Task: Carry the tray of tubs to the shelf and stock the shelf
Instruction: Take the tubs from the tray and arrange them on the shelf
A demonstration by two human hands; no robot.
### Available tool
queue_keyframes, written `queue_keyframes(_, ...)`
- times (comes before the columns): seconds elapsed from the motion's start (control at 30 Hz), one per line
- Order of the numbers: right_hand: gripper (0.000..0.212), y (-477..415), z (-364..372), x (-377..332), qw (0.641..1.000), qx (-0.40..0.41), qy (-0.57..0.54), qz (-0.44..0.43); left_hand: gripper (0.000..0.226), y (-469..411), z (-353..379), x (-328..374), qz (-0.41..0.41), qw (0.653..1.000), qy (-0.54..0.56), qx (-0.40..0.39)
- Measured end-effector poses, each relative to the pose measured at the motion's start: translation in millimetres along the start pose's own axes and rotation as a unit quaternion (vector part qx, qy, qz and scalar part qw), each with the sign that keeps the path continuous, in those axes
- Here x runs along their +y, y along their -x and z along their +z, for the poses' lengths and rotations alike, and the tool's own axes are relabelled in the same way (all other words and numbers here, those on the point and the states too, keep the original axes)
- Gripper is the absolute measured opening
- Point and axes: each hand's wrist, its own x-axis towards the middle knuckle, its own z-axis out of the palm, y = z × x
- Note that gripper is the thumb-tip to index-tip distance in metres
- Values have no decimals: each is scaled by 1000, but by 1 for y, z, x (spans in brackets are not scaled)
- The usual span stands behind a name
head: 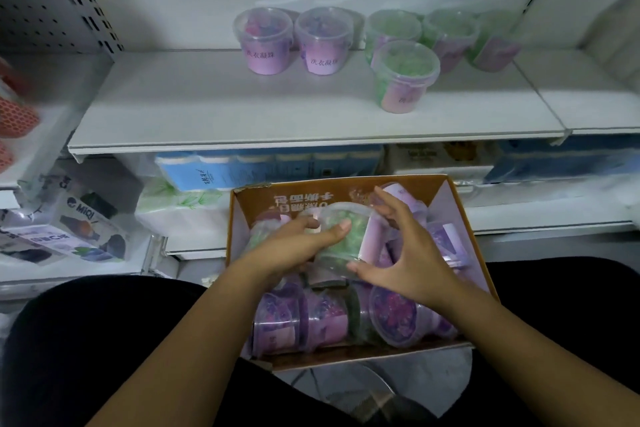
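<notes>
A brown cardboard tray [453,204] sits low in front of me, between my knees, filled with several clear tubs lying on their sides. Over its middle, my left hand [294,246] grips a tub of green beads [349,236] with a pink label, thumb across its side. My right hand [412,253] curves around the tub's right side, fingers spread, thumb touching its lower rim. On the white shelf [214,114] above stand two purple-bead tubs [265,42] and several green-bead tubs [405,76].
A lower shelf behind the tray holds blue tissue packs [263,170] and a white pack with green leaves [180,208]. Printed boxes [69,229] lie at the lower left, red netted goods [15,114] at the far left. My dark-clothed knees flank the tray.
</notes>
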Motion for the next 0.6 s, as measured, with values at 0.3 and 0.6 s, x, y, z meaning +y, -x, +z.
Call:
queue_keyframes(0.3, 119, -1, -37, -1, 998, -42, -23, -45, 56, 11, 26, 20, 17, 969, 232, -82)
queue_keyframes(0.6, 104, -8, -66, 37, 988, -100, 90, -71, 81, 6, 30, 3, 7, 979, 204, -25)
